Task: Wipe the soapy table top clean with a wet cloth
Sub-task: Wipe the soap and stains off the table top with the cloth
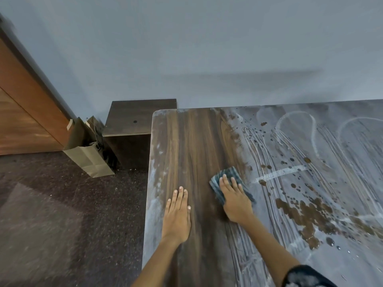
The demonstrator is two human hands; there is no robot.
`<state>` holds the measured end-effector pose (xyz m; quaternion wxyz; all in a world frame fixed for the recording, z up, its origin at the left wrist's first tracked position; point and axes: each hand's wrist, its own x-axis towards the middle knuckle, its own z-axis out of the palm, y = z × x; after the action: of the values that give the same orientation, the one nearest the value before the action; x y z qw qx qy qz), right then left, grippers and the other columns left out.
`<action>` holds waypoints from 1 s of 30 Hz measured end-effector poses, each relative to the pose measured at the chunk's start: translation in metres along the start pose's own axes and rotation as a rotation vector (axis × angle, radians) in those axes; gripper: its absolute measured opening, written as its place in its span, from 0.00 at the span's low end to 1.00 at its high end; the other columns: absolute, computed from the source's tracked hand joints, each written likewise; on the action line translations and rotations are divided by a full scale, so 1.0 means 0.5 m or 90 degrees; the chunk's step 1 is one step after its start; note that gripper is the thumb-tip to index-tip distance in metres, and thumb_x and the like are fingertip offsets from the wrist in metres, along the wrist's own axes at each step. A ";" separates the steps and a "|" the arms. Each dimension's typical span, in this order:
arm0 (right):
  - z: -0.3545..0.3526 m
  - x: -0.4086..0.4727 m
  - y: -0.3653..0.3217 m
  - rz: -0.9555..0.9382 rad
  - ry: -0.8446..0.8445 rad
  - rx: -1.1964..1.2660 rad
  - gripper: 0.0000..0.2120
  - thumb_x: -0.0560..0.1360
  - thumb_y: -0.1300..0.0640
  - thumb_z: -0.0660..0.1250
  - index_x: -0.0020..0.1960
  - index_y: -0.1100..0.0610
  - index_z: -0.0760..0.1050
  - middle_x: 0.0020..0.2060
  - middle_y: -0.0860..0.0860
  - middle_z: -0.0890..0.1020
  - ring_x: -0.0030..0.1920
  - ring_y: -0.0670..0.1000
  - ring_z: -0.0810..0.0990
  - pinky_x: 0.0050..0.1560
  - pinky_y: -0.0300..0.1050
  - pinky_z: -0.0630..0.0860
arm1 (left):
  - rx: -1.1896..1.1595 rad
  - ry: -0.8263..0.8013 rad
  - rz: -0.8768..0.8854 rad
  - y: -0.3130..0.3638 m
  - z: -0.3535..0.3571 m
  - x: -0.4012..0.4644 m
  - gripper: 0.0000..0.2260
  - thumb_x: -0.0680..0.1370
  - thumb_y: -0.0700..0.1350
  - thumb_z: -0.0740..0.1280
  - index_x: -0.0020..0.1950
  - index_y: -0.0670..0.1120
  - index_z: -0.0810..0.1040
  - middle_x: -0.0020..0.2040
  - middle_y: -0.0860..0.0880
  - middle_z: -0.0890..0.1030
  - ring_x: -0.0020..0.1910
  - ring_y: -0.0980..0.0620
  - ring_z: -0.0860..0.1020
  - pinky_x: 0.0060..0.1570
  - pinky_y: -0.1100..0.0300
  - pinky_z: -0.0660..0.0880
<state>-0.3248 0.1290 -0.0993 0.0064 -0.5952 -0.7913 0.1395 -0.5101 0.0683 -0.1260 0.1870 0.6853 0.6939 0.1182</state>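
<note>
Fingers (pixel 229 184) of my right hand (pixel 235 200) lie flat and slightly spread on the cloth (pixel 228 175), pressing it down onto the table top (pixel 196 141); nothing is pinched. Those of my left hand (pixel 178 214) are straight and held close together, palm down on bare wood just left of the cloth, holding nothing.

The cloth is a dark blue-grey folded pad with a ribbed or striped weave. It sits at the border between the wiped strip and the soapy area (pixel 310 162), near the middle of the visible table depth.

Progress, as I judge it: 1 broad lengthwise strip on the left is wiped, showing dark brown wood grain with a dull, damp sheen. A thin pale band of residue (pixel 155 172) remains along the left edge. Everything right of the cloth is still coated, so the larger part of the visible surface is left.

The soap film is grey-white and matte, combed into parallel streaks and looping curves, with 1 thicker white bar (pixel 281 172) near the cloth. Brown spots and a ragged brown patch (pixel 306 214) break the film where wood shows through; whether these are water drops I cannot tell.

The table has a flat laminate-like top with a rounded far-left corner. Beyond it stand a low dark cabinet (pixel 141 117) and a brown paper bag (pixel 89 156) on speckled flooring.
</note>
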 end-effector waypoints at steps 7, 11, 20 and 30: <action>0.050 -0.163 -0.020 -0.170 -0.057 -0.007 0.41 0.72 0.63 0.60 0.74 0.50 0.36 0.74 0.45 0.46 0.74 0.50 0.43 0.74 0.45 0.40 | 0.013 -0.016 0.012 -0.007 0.005 -0.007 0.23 0.81 0.51 0.39 0.75 0.46 0.42 0.73 0.53 0.38 0.71 0.58 0.35 0.69 0.61 0.35; 0.003 -0.161 0.056 -0.021 -0.038 -0.017 0.38 0.74 0.66 0.56 0.75 0.51 0.37 0.74 0.45 0.43 0.75 0.49 0.44 0.72 0.43 0.37 | 0.004 -0.005 0.017 -0.009 0.014 -0.013 0.30 0.74 0.54 0.30 0.75 0.45 0.43 0.74 0.53 0.40 0.71 0.56 0.36 0.69 0.61 0.36; 0.037 -0.072 -0.060 -0.021 -0.044 0.029 0.36 0.75 0.64 0.59 0.76 0.55 0.43 0.76 0.49 0.44 0.75 0.54 0.42 0.73 0.48 0.42 | 0.005 -0.009 -0.010 -0.001 0.017 -0.015 0.23 0.81 0.48 0.41 0.75 0.43 0.45 0.77 0.49 0.45 0.75 0.52 0.42 0.71 0.59 0.39; -0.002 -0.023 0.017 0.007 -0.030 0.018 0.34 0.77 0.63 0.58 0.76 0.55 0.42 0.76 0.49 0.43 0.75 0.55 0.42 0.73 0.49 0.42 | 0.027 -0.039 -0.033 0.012 0.015 -0.046 0.25 0.80 0.52 0.40 0.75 0.43 0.43 0.76 0.50 0.42 0.74 0.53 0.39 0.70 0.58 0.39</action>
<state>-0.3132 0.1205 -0.0987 -0.0043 -0.5960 -0.7859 0.1647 -0.5018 0.0448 -0.1281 0.1966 0.6739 0.7079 0.0780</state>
